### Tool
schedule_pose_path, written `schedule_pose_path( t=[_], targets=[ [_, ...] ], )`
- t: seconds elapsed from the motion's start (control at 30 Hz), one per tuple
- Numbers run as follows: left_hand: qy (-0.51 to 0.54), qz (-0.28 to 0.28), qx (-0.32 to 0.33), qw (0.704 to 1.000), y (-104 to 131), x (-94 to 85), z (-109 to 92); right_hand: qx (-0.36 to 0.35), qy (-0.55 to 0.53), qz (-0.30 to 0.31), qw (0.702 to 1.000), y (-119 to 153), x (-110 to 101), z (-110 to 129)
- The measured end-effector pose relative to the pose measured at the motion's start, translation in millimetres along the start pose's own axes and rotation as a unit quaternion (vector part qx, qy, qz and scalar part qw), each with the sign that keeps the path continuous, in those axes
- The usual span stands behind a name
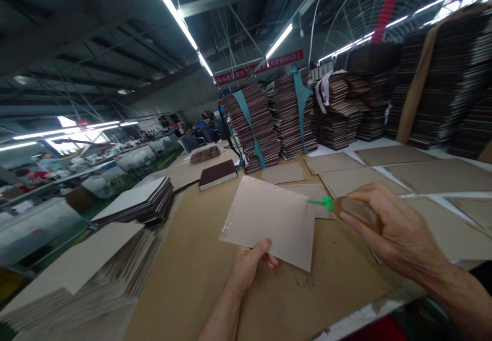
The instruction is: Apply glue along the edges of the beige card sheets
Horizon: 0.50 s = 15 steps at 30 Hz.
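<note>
Beige card sheet point(271, 226), its top and left edges beaded with glue, is tilted up above the brown-paper desk point(192, 274); my left hand point(248, 264) is pinching its lower edge. My right hand point(388, 228) is clenched around a glue bottle point(355, 210), whose green nozzle point(321, 202) touches the sheet's right top corner. I see open desk below the sheet, toward the near edge. Loose grey boards point(346, 174) lie beyond, and strapped stacks point(255, 128) wall the far side. White sheet piles point(96, 264) crowd the left edge.

I am seeing open brown tabletop point(200, 274) lying beneath my hands; tall board stacks point(269, 121) are blocking the far side, low piles point(142, 203) crowding the left.
</note>
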State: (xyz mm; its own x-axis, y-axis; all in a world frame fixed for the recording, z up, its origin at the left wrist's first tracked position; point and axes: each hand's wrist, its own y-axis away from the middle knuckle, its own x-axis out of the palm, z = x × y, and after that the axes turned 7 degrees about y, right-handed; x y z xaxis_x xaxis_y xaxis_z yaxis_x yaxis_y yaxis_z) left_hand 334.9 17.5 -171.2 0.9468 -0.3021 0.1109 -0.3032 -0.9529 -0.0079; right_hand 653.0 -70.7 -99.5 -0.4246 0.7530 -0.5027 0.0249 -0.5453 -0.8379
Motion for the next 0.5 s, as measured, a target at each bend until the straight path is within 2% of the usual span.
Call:
schedule_pose_path(
  t=[0.5],
  targets=[
    [0.009, -0.006, 0.003, 1.0, -0.5, 0.3, -0.3, -0.016, 0.005, -0.002, 1.0, -1.1, 2.5, -1.1]
  ],
)
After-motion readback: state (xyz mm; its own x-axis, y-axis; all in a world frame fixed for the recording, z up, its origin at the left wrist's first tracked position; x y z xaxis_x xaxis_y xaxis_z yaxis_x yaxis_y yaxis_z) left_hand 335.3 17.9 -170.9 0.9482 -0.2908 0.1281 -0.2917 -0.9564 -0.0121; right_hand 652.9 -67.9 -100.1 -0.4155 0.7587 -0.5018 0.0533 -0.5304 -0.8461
